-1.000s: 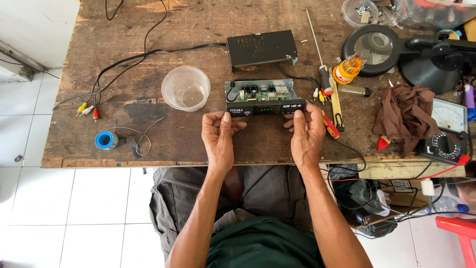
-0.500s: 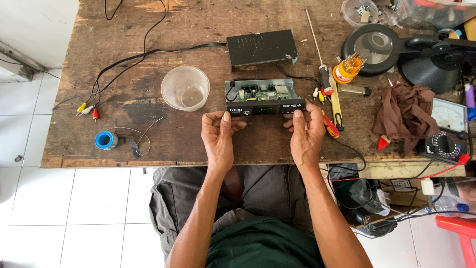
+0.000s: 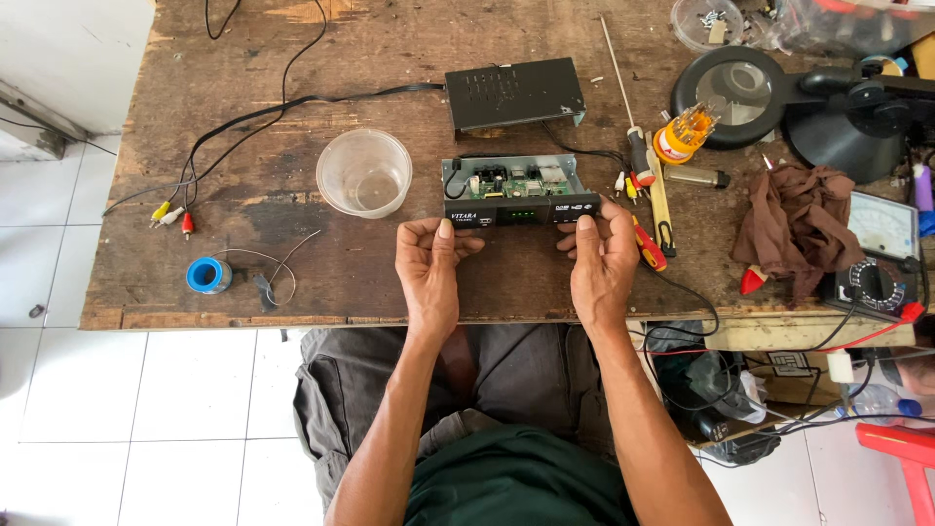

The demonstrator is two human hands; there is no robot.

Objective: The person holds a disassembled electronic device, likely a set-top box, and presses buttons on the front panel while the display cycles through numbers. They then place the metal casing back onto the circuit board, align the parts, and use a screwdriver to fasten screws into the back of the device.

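An opened set-top box [image 3: 516, 187] with a bare green circuit board and a black front panel lies on the worn wooden workbench [image 3: 321, 78]. My left hand [image 3: 429, 263] touches the front panel's left end with its fingertips. My right hand [image 3: 602, 255] presses against the panel's right end. Both palms face up toward the camera, fingers curled at the box's front edge. The box's black metal lid [image 3: 514, 93] rests just behind it.
A clear plastic cup [image 3: 365, 172] stands left of the box. Coloured plug cables [image 3: 170, 214], a blue solder spool [image 3: 206, 276], screwdrivers [image 3: 651, 195], a brown rag [image 3: 794, 224], a multimeter [image 3: 877, 258] and a magnifier lamp [image 3: 735, 88] lie around.
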